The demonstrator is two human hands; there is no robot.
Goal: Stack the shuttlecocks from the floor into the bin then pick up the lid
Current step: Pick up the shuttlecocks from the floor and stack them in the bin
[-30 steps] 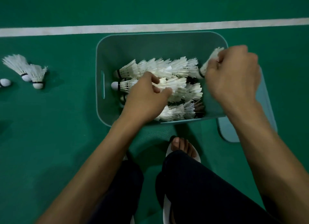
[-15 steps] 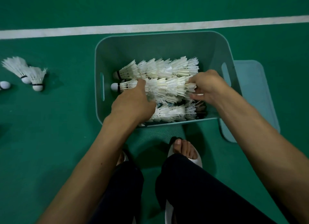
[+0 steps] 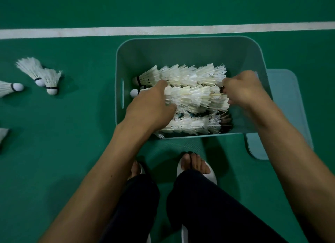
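Shuttlecock rows (image 3: 181, 76), three of them, lie flat in bin (image 3: 188, 38). They are nested skirt into skirt, corks toward 9 o'clock, open feathers toward 3.

Middle row (image 3: 195, 99) is the one in hand. Left hand (image 3: 150, 108) wraps it near the cork end, fingers curled over the top, thumb on the near side. Right hand (image 3: 241, 90) is at the feather end, fingers curled in on the last skirt. Both hands are closed on that row, neither spread. Right fingertips are hidden behind the knuckles, so exact contact is unclear.

Bin is teal, rectangular and open-topped, with a slot handle in its 9 o'clock wall. It sits on green floor (image 3: 72, 152), just to the 6 o'clock side of white line (image 3: 163, 30).

Lid (image 3: 286, 101) lies flat on the floor at the bin's 3 o'clock, its near-left part covered by the bin wall and right forearm.

Loose shuttlecocks (image 3: 39, 74) lie on the floor well apart at the bin's 9 o'clock. Two are touching, a third is further out with its cork toward 3, and a feather edge is cut by the frame at 8 o'clock.

White slippers (image 3: 208, 172) and dark trousers are at the bin's 6 o'clock.
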